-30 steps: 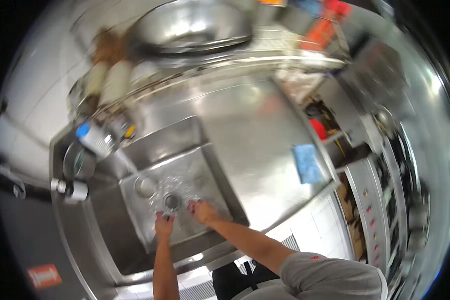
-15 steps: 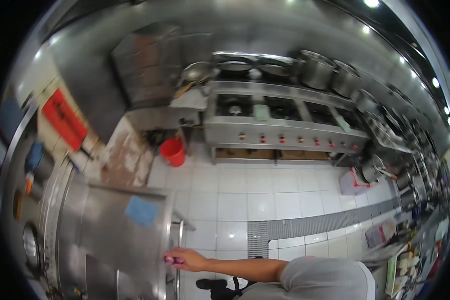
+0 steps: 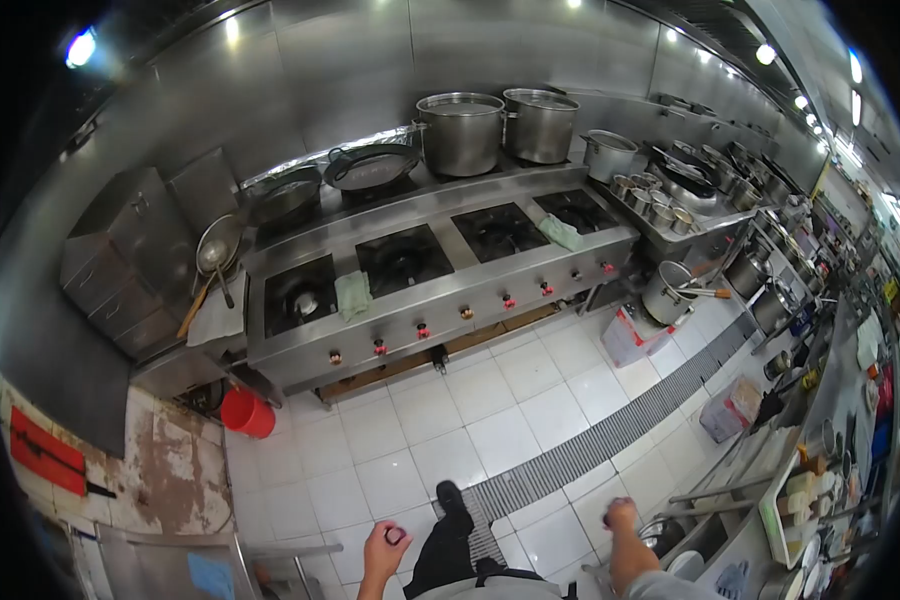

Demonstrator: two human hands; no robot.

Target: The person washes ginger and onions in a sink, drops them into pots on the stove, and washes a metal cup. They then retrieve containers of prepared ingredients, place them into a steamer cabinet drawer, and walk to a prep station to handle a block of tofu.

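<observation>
My left hand [image 3: 385, 548] is at the bottom centre, its fingers curled round a small dark purple item [image 3: 394, 536]. To the right, my right hand [image 3: 622, 514] is closed, with a bit of something small and dark purple showing at its fingers. The items are too small to name. Both hands are held above the tiled floor, well apart, on either side of my outstretched leg and black shoe [image 3: 450, 495].
A long stove [image 3: 440, 290] with pans and large pots [image 3: 460, 140] spans the far side. A red bucket [image 3: 247, 412] stands on the floor. A blue cloth [image 3: 210, 576] lies on the steel counter at lower left. Shelving with containers [image 3: 795, 510] lines the right.
The view has turned right from the sink, over the counter, to the stove and floor. My hands have left the sink; my left hand, out of view half a second ago, shows again.
</observation>
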